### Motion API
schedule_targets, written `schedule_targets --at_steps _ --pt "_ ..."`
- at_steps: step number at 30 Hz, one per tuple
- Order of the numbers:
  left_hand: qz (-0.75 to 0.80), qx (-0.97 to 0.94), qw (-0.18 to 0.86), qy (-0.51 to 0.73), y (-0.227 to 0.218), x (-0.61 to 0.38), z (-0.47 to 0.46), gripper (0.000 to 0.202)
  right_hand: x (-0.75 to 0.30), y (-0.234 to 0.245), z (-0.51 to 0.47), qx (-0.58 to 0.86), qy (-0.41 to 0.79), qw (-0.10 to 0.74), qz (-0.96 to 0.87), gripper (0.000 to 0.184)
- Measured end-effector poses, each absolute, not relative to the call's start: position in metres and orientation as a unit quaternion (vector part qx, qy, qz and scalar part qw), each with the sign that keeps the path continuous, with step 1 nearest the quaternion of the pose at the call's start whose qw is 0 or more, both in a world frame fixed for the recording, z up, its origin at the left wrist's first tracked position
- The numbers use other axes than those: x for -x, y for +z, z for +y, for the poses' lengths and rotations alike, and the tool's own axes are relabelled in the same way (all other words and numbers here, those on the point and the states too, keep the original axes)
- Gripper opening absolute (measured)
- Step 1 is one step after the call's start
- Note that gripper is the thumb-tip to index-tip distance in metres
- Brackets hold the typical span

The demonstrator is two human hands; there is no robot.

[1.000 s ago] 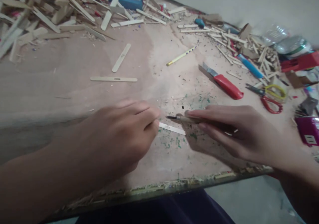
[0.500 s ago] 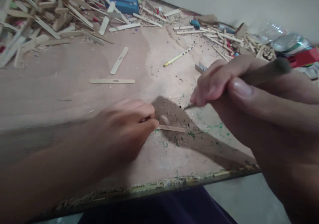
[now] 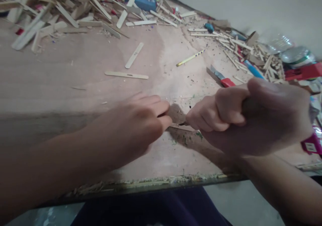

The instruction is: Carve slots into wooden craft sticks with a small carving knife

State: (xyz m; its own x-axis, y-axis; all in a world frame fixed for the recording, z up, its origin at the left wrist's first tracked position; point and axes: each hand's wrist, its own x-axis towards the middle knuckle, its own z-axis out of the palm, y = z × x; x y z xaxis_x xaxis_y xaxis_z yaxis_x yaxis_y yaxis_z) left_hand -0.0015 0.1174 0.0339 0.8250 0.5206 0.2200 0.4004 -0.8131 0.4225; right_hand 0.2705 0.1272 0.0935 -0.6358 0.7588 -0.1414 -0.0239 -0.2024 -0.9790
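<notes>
Down at the near edge of the table (image 3: 75,95), the left hand (image 3: 136,127) is lying knuckles-up with its fingers (image 3: 161,113) curled close together. The fingertips are pinching down on one end of a thin wooden stick (image 3: 183,127) that is lying flat on the board. The right hand (image 3: 251,118) is making a tight fist, all fingers wrapped around the brown handle of a small tool (image 3: 248,106). Its dark tip is poking out below the knuckles and is meeting the stick just beside the left fingertips; whether it is cutting in is too blurred to tell. The two hands are almost touching over the stick. Farther back, a red-handled knife (image 3: 223,80), a yellow pencil (image 3: 190,57) and a loose flat stick (image 3: 126,74) are lying apart on the table.
</notes>
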Motion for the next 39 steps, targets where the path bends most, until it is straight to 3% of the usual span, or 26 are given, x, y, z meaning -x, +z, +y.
schedule_targets --at_steps 5,10,16,27,39 --pt "0.229 -0.937 0.174 0.197 0.031 0.003 0.118 0.043 -0.263 0.090 0.127 0.305 0.725 0.272 -0.554 0.089" --pt "0.227 -0.941 0.147 0.206 0.026 0.003 0.117 0.041 -0.255 0.092 0.121 0.382 0.708 0.268 -0.530 0.102" --pt "0.226 -0.939 0.149 0.211 0.025 0.003 0.118 0.041 -0.256 0.090 0.127 0.332 0.703 0.278 -0.564 0.096" --pt "0.223 -0.942 0.151 0.201 0.024 0.003 0.118 0.040 -0.250 0.091 0.118 0.366 0.661 0.328 -0.567 0.086" --pt "0.241 -0.929 0.165 0.228 0.018 0.000 0.111 0.045 -0.252 0.079 0.117 0.379 0.644 0.327 -0.578 0.079"
